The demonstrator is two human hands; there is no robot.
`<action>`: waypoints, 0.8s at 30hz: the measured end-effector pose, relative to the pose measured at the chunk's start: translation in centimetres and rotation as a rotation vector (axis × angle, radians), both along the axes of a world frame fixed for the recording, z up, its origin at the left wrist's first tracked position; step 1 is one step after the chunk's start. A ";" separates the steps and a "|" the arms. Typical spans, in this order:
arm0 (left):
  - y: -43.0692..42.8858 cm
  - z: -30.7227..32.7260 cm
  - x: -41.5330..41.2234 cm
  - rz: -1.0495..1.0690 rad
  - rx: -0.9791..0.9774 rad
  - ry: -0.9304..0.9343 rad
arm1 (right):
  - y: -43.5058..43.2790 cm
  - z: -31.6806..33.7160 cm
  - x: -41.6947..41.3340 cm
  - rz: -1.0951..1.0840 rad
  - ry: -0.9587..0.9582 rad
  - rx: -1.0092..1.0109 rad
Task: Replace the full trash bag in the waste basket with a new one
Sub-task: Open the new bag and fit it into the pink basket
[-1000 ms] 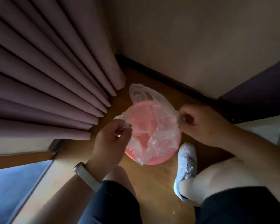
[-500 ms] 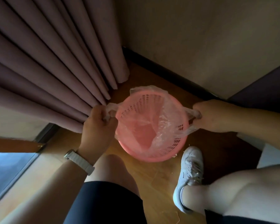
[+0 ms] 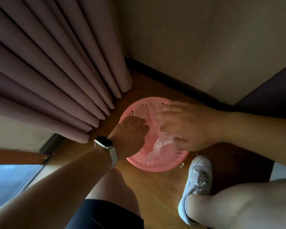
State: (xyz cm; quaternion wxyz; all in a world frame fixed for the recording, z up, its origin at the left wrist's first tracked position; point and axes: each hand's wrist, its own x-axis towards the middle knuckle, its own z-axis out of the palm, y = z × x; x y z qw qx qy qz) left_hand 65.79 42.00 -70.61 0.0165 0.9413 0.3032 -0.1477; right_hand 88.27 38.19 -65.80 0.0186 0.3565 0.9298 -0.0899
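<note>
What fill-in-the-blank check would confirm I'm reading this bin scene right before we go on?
The basket is ____ in colour.
The clear bag lies ____ the basket.
The person wears the watch on the ____ side.
Missing words: pink; inside; left.

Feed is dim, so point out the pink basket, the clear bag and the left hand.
pink basket [image 3: 155,168]: head view, near rim.
clear bag [image 3: 162,145]: head view, crumpled part inside the basket.
left hand [image 3: 130,129]: head view, back of the hand.
</note>
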 end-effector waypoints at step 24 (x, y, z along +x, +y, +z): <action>2.3 -3.3 -5.4 0.246 0.136 0.025 | 2.1 -7.1 1.2 -0.207 -0.738 -0.293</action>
